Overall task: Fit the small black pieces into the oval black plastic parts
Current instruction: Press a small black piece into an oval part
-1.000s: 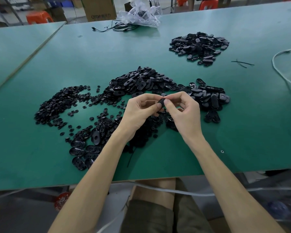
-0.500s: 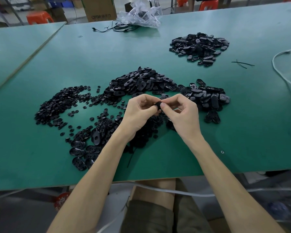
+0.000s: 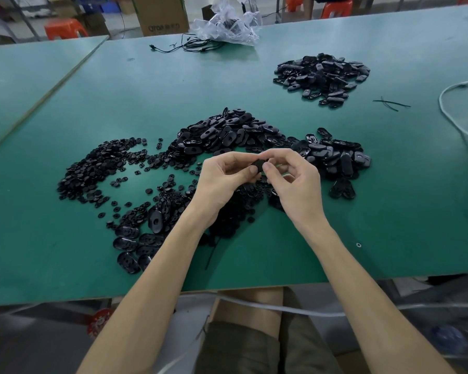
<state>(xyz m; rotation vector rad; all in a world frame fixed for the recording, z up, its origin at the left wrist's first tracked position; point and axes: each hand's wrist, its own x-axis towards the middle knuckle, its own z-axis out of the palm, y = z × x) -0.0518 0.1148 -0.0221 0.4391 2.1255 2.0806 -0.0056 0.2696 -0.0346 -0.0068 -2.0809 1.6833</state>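
Your left hand [image 3: 222, 179] and right hand [image 3: 295, 184] meet above the middle of the green counter [image 3: 362, 211], and both pinch one oval black part [image 3: 257, 166] between thumb and fingertips, the other fingers loosely curled behind. Your fingers hide most of that part, so you cannot tell whether a small piece sits in it. Just beyond your hands lies the main heap of oval parts [image 3: 227, 133], spreading to the right into a second cluster of ovals [image 3: 335, 155] that ends beside your right hand. To the left, a wide scatter of small black pieces [image 3: 92, 168] covers the counter, with loose ones trailing toward your left wrist and under your hands. Near the counter's front edge on the left, a few ovals [image 3: 135, 238] lie flat, some touching your left forearm's outline. Well apart, at the far right, sits a separate pile of oval parts [image 3: 322, 75], and just right of it lie thin black ties [image 3: 389, 103]. A white cable [image 3: 454, 125] curves along the right side of the counter. At the far edge, a crumpled clear plastic bag [image 3: 227, 25] rests with thin black cords [image 3: 184, 45] beside it; behind it stand a cardboard box [image 3: 160, 14] and an orange stool [image 3: 65, 28] on the floor.
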